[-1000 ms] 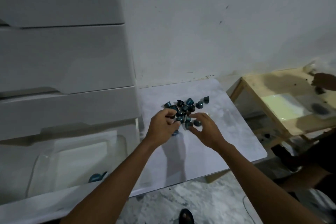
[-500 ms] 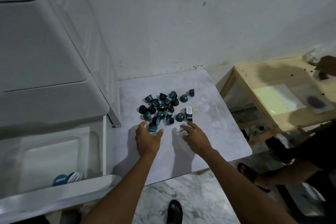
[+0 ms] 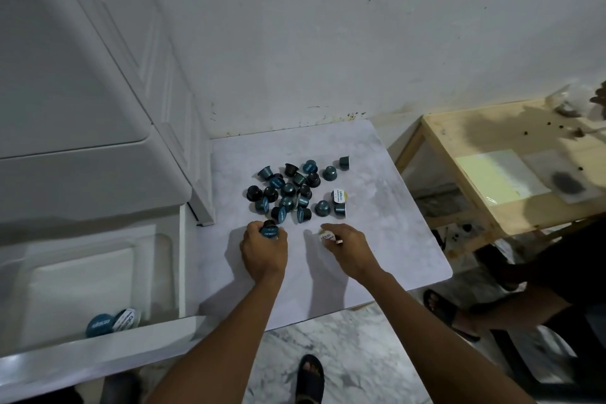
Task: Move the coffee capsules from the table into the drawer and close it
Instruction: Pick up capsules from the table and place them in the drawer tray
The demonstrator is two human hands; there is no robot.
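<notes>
**A:** Fingers [image 3: 252,229] of the left hand [image 3: 264,252] are curled round a blue capsule [image 3: 269,232] at the near edge of the pile [image 3: 292,193]. The right hand [image 3: 351,248] pinches a white-lidded capsule [image 3: 326,236] just beside the pile, between thumb and forefinger.

**B:** Where is everything else?

**A:** The pile sits mid-tabletop [image 3: 403,249], nearer the left edge and the cabinet [image 3: 98,75]. The drawer [image 3: 108,349] stands open left of the table. Two capsules [image 3: 98,325] lie in its near right corner, against the front wall.

**B:** So what might go wrong?

**A:** Probably the carry across. The drawer is on the left, so the person's right arm has to cross over or behind the left one. If both move together they could bump, and a lightly pinched capsule may slip.

**B:** Onto the floor?

**A:** Quite possibly. A capsule let go too soon, between the tabletop's left edge and the drawer, would drop onto the floor or land on the drawer's rim. One on the rim could jam the drawer when it is closed.

**B:** And the pile itself?

**A:** The capsules are small, round and loosely heaped. A sweep for several at once could send some rolling towards the near or right edge. One per hand looks safe, but that means many trips and many chances to fumble.
</notes>
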